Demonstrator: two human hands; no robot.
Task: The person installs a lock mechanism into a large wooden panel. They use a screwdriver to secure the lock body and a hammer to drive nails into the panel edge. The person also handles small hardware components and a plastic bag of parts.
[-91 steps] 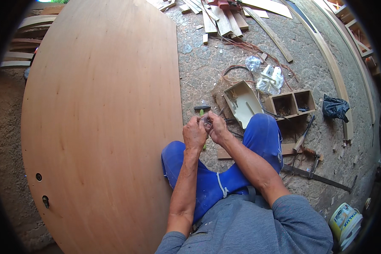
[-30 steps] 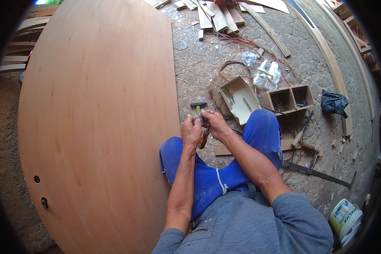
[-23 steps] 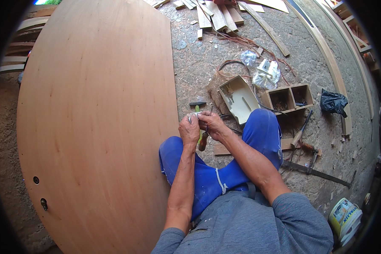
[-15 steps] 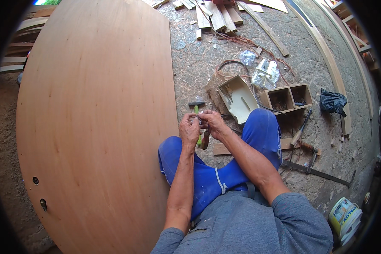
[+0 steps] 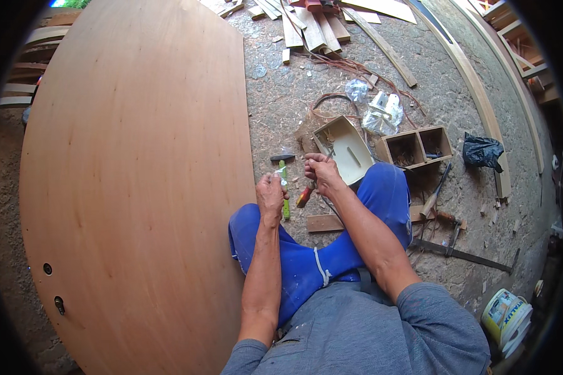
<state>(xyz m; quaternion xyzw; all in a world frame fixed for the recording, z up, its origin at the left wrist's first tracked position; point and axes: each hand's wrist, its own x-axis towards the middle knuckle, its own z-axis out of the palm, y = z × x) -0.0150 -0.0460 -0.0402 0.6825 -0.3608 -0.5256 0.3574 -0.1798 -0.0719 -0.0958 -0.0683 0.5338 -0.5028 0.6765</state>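
My left hand [image 5: 270, 195] is closed around a small clear, whitish plastic piece [image 5: 283, 181], just over a green-handled hammer [image 5: 283, 209] on the floor. My right hand [image 5: 324, 175], apart from it to the right, has its fingers curled round a screwdriver with a red-and-yellow handle [image 5: 304, 196], which hangs downward; whether its fingertips also pinch something small is too small to tell. Beyond the right hand lie an open cream plastic case [image 5: 350, 156] and a two-compartment wooden box [image 5: 438, 137]. A large wooden door panel [image 5: 131, 175] lies along my left side.
Loose boards [image 5: 319, 31] and cables [image 5: 356, 65] lie farther up, with wrapped white parts [image 5: 381, 115]. A black bag [image 5: 481, 150], long planks [image 5: 463, 69], a chisel [image 5: 435, 197], a clamp [image 5: 469, 256] and a bucket [image 5: 507, 319] are to the right.
My hands, earlier together at the fingertips, have separated: the right moved up and to the right, the left slightly down and leftward. The screwdriver handle now shows clearly below the right hand.
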